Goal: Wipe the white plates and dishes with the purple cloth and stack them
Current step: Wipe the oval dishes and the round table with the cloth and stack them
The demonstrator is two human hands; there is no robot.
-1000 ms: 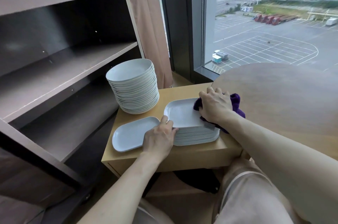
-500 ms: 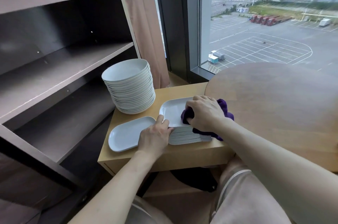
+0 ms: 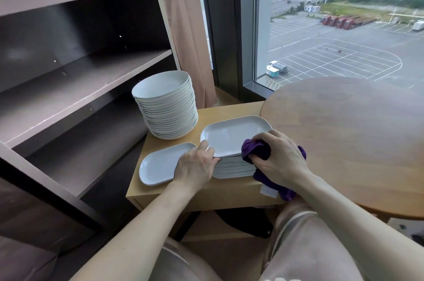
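Note:
A stack of white oblong dishes (image 3: 231, 167) sits on a small light wooden table (image 3: 220, 193). Its top dish (image 3: 231, 135) is held at the near left rim by my left hand (image 3: 196, 166), thumb on top. My right hand (image 3: 278, 159) grips the bunched purple cloth (image 3: 255, 151) and presses it on the near right corner of that top dish; part of the cloth hangs over the table edge. A single oblong dish (image 3: 160, 164) lies left of the stack. A tall stack of round white plates (image 3: 166, 106) stands behind it.
A dark shelving unit (image 3: 75, 78) with bare shelves stands close on the left. A round wooden table (image 3: 358, 140) overlaps the small table on the right. A curtain (image 3: 188, 35) and a window (image 3: 344, 21) are behind. My knees sit below the table's front edge.
My right hand has dragged the purple cloth from the far right of the top dish towards its near right corner. The left hand has stayed on the dish's rim.

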